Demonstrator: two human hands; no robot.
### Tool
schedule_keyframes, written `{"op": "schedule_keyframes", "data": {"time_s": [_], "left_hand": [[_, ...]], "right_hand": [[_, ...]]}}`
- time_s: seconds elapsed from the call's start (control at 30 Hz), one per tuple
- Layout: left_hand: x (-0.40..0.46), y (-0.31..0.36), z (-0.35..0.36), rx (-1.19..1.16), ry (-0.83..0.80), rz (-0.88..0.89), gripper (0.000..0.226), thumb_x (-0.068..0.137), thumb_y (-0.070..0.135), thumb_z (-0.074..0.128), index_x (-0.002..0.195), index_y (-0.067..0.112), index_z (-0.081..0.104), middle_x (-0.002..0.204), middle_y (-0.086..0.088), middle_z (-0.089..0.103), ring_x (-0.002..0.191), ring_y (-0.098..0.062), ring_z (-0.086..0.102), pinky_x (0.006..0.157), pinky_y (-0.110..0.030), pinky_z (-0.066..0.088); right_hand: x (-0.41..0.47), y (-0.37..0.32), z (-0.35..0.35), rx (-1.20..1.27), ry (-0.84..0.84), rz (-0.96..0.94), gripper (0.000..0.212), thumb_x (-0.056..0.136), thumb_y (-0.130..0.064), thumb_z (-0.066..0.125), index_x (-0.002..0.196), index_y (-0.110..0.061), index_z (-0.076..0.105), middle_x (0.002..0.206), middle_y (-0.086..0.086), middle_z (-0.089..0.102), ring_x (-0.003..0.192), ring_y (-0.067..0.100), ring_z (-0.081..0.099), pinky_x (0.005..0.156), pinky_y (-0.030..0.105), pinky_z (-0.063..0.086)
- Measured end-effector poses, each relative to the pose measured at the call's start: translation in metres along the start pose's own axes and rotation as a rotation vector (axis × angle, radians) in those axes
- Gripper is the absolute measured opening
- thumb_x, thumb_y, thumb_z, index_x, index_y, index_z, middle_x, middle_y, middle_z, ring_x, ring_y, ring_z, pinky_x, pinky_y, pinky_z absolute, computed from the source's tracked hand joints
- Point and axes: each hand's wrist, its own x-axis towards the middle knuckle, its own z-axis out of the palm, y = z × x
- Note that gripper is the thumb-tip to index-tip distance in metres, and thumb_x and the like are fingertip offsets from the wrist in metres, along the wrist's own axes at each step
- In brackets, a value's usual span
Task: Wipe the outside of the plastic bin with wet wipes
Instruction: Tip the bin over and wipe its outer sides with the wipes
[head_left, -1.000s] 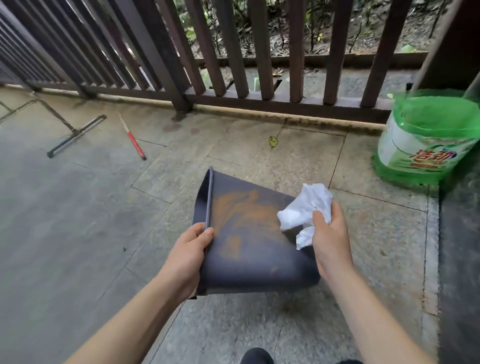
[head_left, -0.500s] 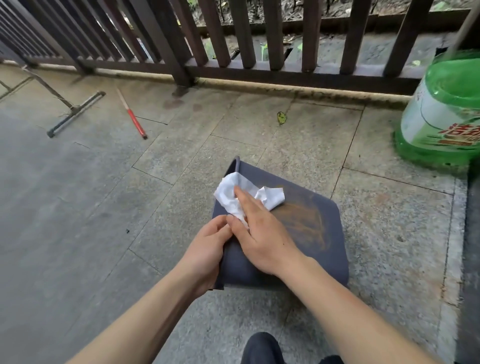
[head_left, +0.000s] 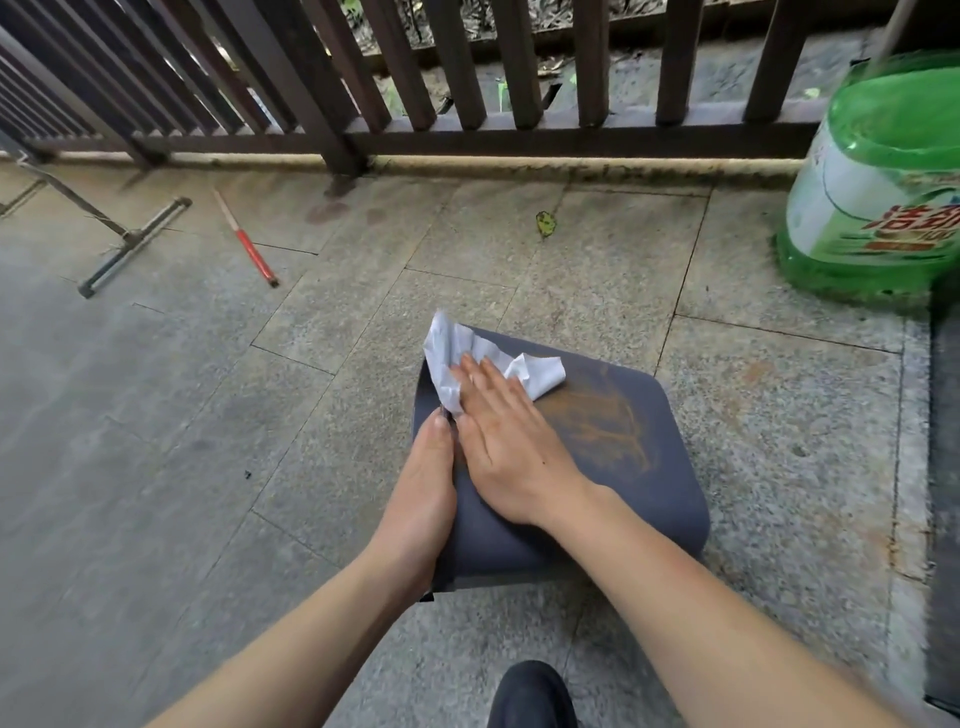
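A dark grey plastic bin (head_left: 649, 499) lies on its side on the stone floor, with a brown smear of dirt on its upward face. My right hand (head_left: 511, 441) lies flat with straight fingers and presses a crumpled white wet wipe (head_left: 467, 358) onto the bin's far left corner. My left hand (head_left: 423, 499) grips the bin's left rim, thumb on top beside the right hand. The bin's opening faces left and is hidden from view.
A large green detergent bottle (head_left: 878, 197) stands at the right by a dark wooden railing (head_left: 467, 140). A red-tipped stick (head_left: 249, 244) and a metal floor squeegee (head_left: 130, 244) lie at the left. A dark shoe (head_left: 530, 693) shows at the bottom edge.
My right hand carried the wipe from the bin's right side across to its left corner and flattened onto it. The view tilted down and closer; the left hand kept its grip on the rim.
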Motion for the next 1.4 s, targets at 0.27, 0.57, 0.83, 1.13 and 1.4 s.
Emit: {"op": "schedule_keyframes", "data": {"time_s": [0.27, 0.57, 0.83, 1.13, 1.4], "left_hand": [[-0.003, -0.005, -0.005, 0.065, 0.004, -0.034, 0.041, 0.104, 0.049, 0.027, 0.135, 0.037, 0.053, 0.135, 0.019, 0.058, 0.129, 0.0, 0.051, 0.115, -0.04, 0.035], [-0.006, 0.014, 0.014, 0.11, -0.081, -0.003, 0.024, 0.105, 0.046, 0.029, 0.113, 0.058, 0.048, 0.103, 0.061, 0.047, 0.104, 0.037, 0.04, 0.083, 0.003, 0.032], [-0.004, 0.016, 0.022, 0.106, -0.05, 0.054, 0.027, 0.106, 0.04, 0.032, 0.114, 0.052, 0.055, 0.105, 0.056, 0.053, 0.104, 0.035, 0.043, 0.08, 0.009, 0.032], [0.001, 0.015, 0.021, 0.154, -0.052, 0.114, 0.031, 0.107, 0.036, 0.031, 0.124, 0.047, 0.054, 0.111, 0.051, 0.053, 0.108, 0.035, 0.04, 0.086, 0.009, 0.029], [-0.007, 0.016, 0.017, 0.377, -0.191, 0.302, 0.062, 0.101, 0.049, 0.034, 0.149, 0.051, -0.006, 0.147, 0.051, -0.006, 0.138, 0.024, -0.003, 0.104, 0.005, 0.003]], "right_hand": [[0.012, 0.066, -0.009, -0.052, -0.014, 0.228, 0.057, 0.108, -0.032, 0.018, 0.161, -0.019, 0.002, 0.17, -0.004, -0.004, 0.156, 0.01, -0.011, 0.124, 0.036, -0.014], [-0.063, 0.134, -0.015, 0.075, 0.116, 0.584, 0.054, 0.11, -0.027, 0.013, 0.16, -0.016, -0.003, 0.169, 0.001, -0.013, 0.148, 0.004, -0.019, 0.125, 0.037, -0.013], [-0.083, 0.076, -0.003, 0.218, 0.172, 0.309, 0.048, 0.11, -0.031, 0.023, 0.15, -0.039, -0.001, 0.167, -0.014, -0.005, 0.153, 0.005, -0.017, 0.126, 0.039, -0.011], [-0.046, 0.037, -0.01, 0.04, 0.154, -0.068, 0.054, 0.107, -0.03, 0.022, 0.16, -0.03, 0.013, 0.17, -0.004, 0.007, 0.156, 0.006, -0.009, 0.126, 0.033, -0.01], [-0.044, 0.09, -0.01, 0.088, 0.179, 0.266, 0.057, 0.105, -0.042, 0.011, 0.161, -0.032, 0.009, 0.17, -0.009, 0.0, 0.154, 0.0, -0.01, 0.127, 0.038, -0.007]]}}
